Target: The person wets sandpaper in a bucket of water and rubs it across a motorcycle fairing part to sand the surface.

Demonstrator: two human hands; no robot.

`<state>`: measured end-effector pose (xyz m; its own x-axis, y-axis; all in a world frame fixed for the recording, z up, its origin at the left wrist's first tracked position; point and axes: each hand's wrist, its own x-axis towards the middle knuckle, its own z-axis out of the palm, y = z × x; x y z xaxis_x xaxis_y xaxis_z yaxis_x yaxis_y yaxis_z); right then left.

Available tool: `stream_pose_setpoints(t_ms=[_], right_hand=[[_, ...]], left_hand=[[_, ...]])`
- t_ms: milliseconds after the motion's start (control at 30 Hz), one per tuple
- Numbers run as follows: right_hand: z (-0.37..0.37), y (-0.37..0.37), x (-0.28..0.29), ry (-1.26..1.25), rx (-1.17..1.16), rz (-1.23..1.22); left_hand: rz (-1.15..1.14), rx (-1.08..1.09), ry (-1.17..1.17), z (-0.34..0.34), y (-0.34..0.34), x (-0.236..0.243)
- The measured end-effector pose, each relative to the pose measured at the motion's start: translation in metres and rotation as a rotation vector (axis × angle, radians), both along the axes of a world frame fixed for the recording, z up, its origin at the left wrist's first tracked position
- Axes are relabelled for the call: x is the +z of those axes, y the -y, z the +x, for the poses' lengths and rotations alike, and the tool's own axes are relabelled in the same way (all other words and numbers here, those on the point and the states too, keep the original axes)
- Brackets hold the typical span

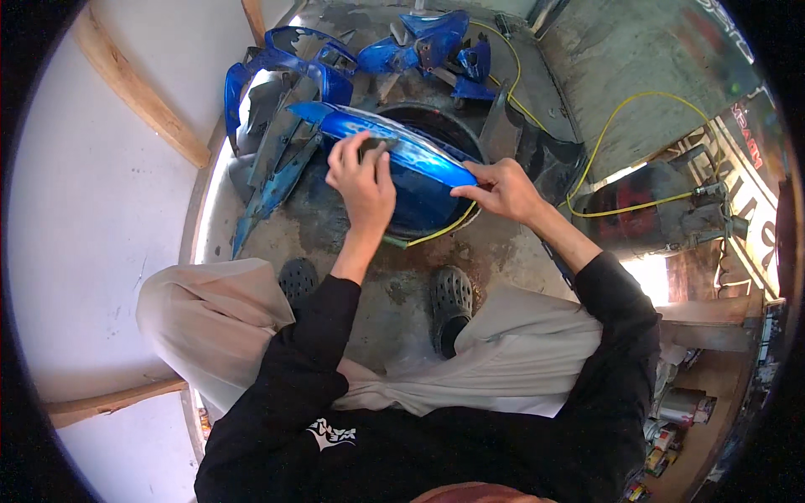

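on the concrete floor (pixel 390 335) i have scattered motorbike bodywork ahead of me: a blue fairing frame (pixel 335 84) upper left, a cluster of blue body panels (pixel 432 42) at the far middle, and a long, narrow strip (pixel 268 197) left of a round black tub (pixel 440 121). dark plastic panels (pixel 545 151) crowd the tub's right side. a yellow hose (pixel 646 206) loops over to a black-and-red tank (pixel 662 222) on the right. below, a pair of perforated clogs (pixel 453 298) stands on the near side of the tub.

the blue fairing panel (pixel 428 159) is tilted over the tub and hides part of its opening; it is long, curved and tapered, glossy with pale, cloudy patches. the strip is duller and scuffed; the floor looks stained.

my right hand (pixel 507 191) pinches the panel's right end, thumb below and fingers above. my left hand (pixel 365 176) lies over the panel's middle with bent, slightly spread fingers; something small and dark shows beneath them, and i cannot tell whether they grip it.
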<state>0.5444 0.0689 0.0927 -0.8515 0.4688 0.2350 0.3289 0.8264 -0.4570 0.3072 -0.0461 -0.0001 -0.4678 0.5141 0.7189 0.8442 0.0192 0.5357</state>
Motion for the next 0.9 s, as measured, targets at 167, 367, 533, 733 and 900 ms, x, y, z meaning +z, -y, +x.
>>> stream_pose_setpoints(t_ms=[167,367,533,733,900], right_hand=[[0.012,-0.009,-0.012,-0.099,0.031,0.029],[0.004,-0.006,-0.007,-0.025,-0.015,-0.015],[0.013,-0.008,-0.014,0.008,0.002,0.072],[0.002,0.003,-0.003,0.021,-0.029,-0.019],[0.004,0.002,-0.012,-0.039,0.057,0.092]], left_hand=[[-0.007,-0.372,0.009,0.096,0.019,0.018],[-0.010,0.003,-0.037,0.008,-0.002,0.005],[0.011,-0.249,0.025,0.074,0.011,0.016],[0.000,-0.119,-0.051,0.022,-0.002,0.005],[0.025,-0.126,0.047,0.034,0.001,0.001]])
